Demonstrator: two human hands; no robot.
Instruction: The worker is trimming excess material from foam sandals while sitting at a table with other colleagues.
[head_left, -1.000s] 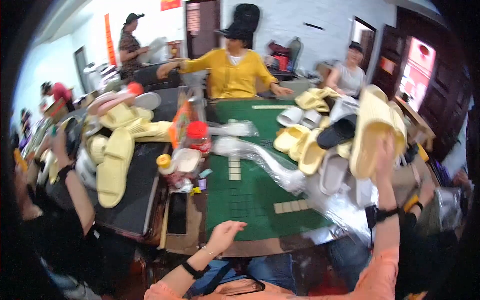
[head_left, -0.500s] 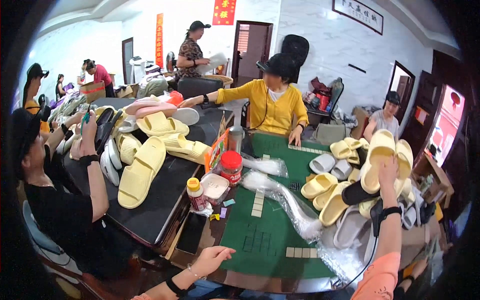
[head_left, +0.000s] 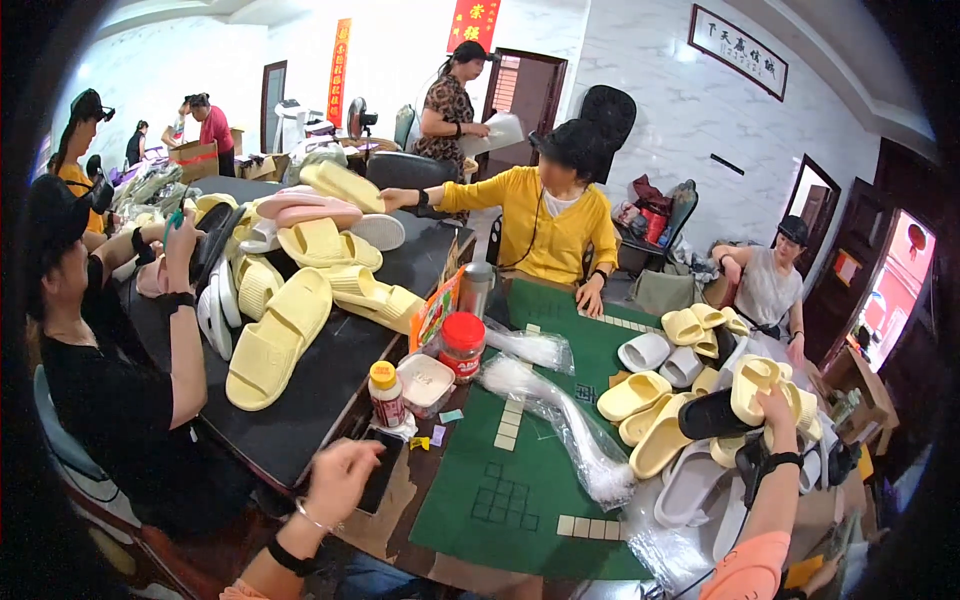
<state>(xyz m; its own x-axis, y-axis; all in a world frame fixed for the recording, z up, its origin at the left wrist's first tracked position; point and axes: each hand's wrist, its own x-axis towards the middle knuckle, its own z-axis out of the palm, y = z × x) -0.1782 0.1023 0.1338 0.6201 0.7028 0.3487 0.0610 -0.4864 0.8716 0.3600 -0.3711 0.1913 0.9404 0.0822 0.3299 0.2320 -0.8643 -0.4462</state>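
Note:
My right hand (head_left: 775, 408) is raised at the right and grips a pale yellow slipper (head_left: 752, 384) on top of a heap of yellow, white and black slippers (head_left: 668, 400). A black slipper (head_left: 712, 417) lies just left of that hand. My left hand (head_left: 340, 480) hovers low at the table's near edge, fingers loosely curled and holding nothing. Its fingertips are beside a black phone (head_left: 383, 468). Both wrists wear a dark band.
A green mat (head_left: 490, 500) covers the table, with crumpled clear plastic bags (head_left: 575, 430) across it. A red-lidded jar (head_left: 462, 345), a yellow-capped bottle (head_left: 385, 392), a white tub (head_left: 425, 380) and a steel flask (head_left: 477, 290) stand at its left. More slippers (head_left: 290, 320) cover the black table. Several people sit around.
My right hand has come down with the yellow slipper onto the heap. My left hand has shifted toward the phone. The view has swung left and closer.

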